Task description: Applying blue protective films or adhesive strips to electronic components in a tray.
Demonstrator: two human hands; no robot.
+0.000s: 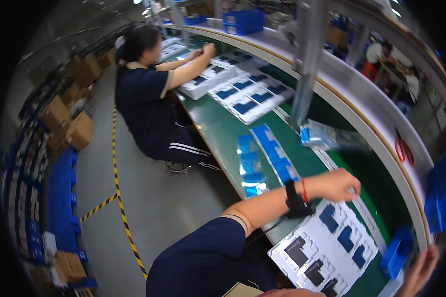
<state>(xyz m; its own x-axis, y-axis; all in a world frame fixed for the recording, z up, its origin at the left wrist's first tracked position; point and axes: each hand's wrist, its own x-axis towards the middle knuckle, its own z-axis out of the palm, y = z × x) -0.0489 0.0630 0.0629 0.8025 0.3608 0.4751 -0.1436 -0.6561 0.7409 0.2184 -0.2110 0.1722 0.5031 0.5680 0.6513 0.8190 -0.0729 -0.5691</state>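
My left hand (338, 185) is held above the far end of a white tray (293, 276), its fingers closed in a pinch. A small pale, shiny bit shows at the fingertips, too small to name. In the tray's recesses lie several flat dark L-shaped parts (328, 218), some bluish and some blackish. My right hand (421, 271) is at the lower right, partly cut off, fingers stretched upward beside the shelf's end with nothing visible in them. A small blue bin (396, 252) stands between it and the tray.
Blue film strips (273, 152) and a plastic bag (332, 137) lie on the green bench (210, 131). Another white tray (252, 115) sits farther along, near a seated co-worker (141, 99). A metal post (306, 74) and a shelf with red scissors (404, 151) border the bench.
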